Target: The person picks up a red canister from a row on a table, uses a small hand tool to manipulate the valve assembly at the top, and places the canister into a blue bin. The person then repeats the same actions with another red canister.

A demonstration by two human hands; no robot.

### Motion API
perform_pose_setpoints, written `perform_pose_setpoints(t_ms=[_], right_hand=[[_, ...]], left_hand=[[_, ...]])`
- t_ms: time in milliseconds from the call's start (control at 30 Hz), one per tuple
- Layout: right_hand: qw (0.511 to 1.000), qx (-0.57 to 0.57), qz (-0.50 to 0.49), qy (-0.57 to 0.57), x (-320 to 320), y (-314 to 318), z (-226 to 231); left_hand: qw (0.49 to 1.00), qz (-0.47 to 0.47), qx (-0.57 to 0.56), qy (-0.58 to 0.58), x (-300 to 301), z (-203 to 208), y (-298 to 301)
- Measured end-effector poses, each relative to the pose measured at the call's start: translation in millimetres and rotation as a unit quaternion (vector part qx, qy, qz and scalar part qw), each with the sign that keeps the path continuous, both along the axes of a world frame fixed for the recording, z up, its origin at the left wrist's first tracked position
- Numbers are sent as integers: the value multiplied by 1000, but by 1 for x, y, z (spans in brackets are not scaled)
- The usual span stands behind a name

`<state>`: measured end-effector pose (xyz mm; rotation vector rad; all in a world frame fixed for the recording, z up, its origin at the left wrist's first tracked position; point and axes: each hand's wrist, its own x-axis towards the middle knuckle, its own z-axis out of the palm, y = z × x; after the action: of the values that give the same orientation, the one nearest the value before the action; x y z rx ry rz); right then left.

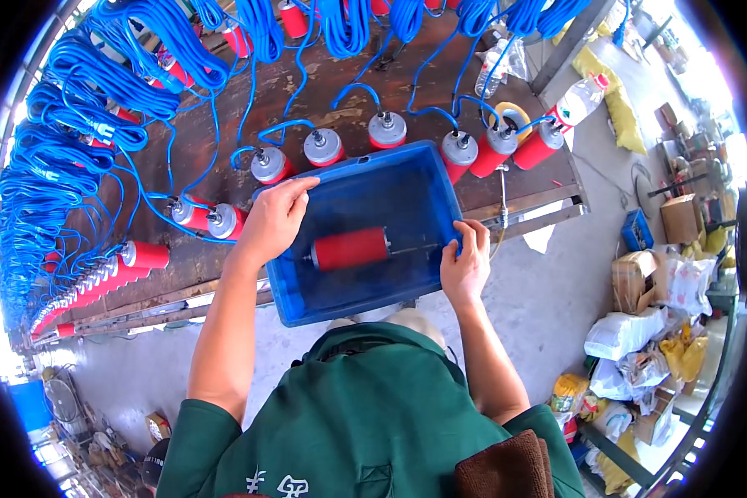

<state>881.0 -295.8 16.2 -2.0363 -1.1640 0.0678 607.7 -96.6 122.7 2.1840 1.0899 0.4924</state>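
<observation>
A blue plastic bin [362, 314] sits in front of my body, partly over the near edge of the table. Inside it lies one red cylinder [350, 248] on its side, with a thin dark rod or wire by its right end. My left hand [279, 220] is closed over the bin's left rim near the far corner. On the opposite side, my right hand [466, 264] grips the right rim with bent fingers. Just beyond the bin stand several red cylinders with grey metal tops, such as this one [323, 147], each joined to a blue cable.
Coiled blue cables [162, 41] line the far and left parts of the brown table [212, 158]. A row of red cylinders [108, 278] runs along the left edge. At the right end are a plastic bottle [579, 101] and a tape roll [513, 116]. Bags and cartons [637, 282] lie at right.
</observation>
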Motion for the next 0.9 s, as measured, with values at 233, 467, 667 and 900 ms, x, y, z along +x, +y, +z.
perform_pose_setpoints(t_ms=[233, 467, 667, 900], right_hand=[[1000, -5, 0, -6, 0, 0, 1], [1000, -11, -8, -9, 0, 0, 0], [1000, -13, -14, -13, -2, 0, 1], [1000, -12, -15, -25, -1, 0, 0]], left_hand=[[998, -61, -19, 19, 0, -30, -6], [990, -101, -57, 80, 12, -63, -19], [966, -178, -20, 188, 33, -98, -37], [944, -193, 23, 265, 44, -132, -41]])
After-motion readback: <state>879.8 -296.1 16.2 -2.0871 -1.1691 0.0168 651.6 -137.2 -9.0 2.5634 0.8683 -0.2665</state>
